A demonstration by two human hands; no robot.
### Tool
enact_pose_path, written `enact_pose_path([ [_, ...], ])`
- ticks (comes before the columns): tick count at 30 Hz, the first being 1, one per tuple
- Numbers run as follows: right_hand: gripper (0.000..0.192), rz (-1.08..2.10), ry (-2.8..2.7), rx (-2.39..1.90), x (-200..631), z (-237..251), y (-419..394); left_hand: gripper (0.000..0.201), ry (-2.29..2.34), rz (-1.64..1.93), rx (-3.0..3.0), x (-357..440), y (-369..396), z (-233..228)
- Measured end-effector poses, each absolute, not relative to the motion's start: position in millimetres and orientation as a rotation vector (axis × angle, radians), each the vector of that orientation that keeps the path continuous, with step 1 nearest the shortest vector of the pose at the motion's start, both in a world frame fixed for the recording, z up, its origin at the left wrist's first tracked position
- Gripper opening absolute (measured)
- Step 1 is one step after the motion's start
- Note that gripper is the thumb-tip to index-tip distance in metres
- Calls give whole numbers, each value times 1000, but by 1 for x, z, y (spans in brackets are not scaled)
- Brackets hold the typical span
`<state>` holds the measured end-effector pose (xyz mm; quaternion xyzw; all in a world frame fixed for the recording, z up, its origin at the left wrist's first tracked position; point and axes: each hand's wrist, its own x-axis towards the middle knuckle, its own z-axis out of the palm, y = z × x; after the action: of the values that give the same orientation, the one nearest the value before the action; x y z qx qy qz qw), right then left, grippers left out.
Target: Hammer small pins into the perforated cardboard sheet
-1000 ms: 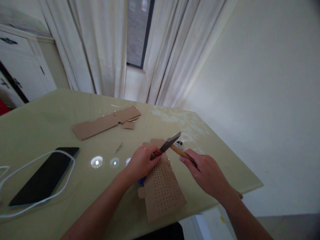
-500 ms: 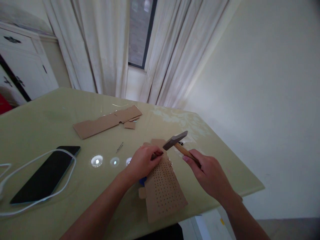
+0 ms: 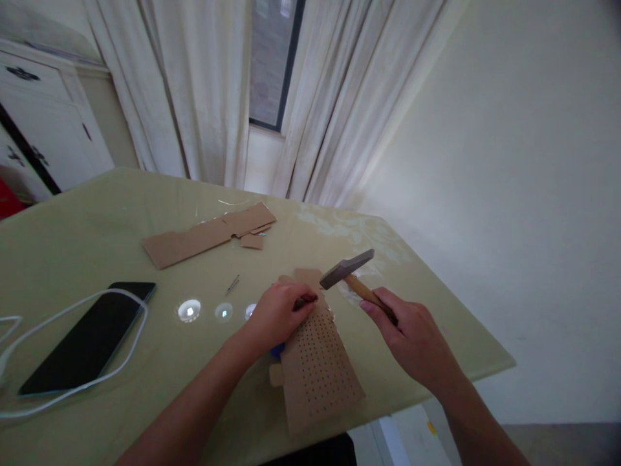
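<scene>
My right hand is wrapped round the wooden handle of a hammer, whose metal head is raised above the far part of a cardboard piece. Rows of small dark holes cover the near part of that cardboard. On its upper left lies my left hand, fingers pinched together; something small and dark shows at the fingertips, too hidden to name. A bit of a blue object peeks out beneath my left wrist, mostly covered.
Left of my hands, a dark tablet lies on the table with a white cable looped over it. Thin metal pins rest near the middle. Cut cardboard strips lie further back, before the curtains.
The hammer and my right hand have shifted slightly to the right, away from my left fingers. My left hand and the perforated cardboard have stayed in place.
</scene>
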<state>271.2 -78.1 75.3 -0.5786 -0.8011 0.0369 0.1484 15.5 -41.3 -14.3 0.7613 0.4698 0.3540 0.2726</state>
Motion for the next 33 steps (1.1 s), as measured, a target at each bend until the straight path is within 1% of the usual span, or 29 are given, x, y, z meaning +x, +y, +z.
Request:
enact_pose_path([
  [8, 46, 137, -2429, -1715, 271, 70, -77, 11, 1316, 928, 2038, 16, -42, -13],
  [13, 46, 140, -2332, -1711, 272, 73, -77, 23, 1270, 960, 1980, 16, -43, -15],
  [20, 43, 152, -2484, -1721, 267, 57, -76, 40, 1221, 998, 2037, 14, -44, -14],
  [26, 44, 159, -2330, -1702, 269, 56, -73, 41, 1242, 997, 2059, 15, -46, -12],
  [29, 42, 186, -2431, -1725, 268, 50, -74, 40, 1247, 990, 2056, 15, -46, -11],
  [33, 42, 169, -2443, -1725, 268, 47, -74, 45, 1226, 1005, 2046, 15, -46, -12],
])
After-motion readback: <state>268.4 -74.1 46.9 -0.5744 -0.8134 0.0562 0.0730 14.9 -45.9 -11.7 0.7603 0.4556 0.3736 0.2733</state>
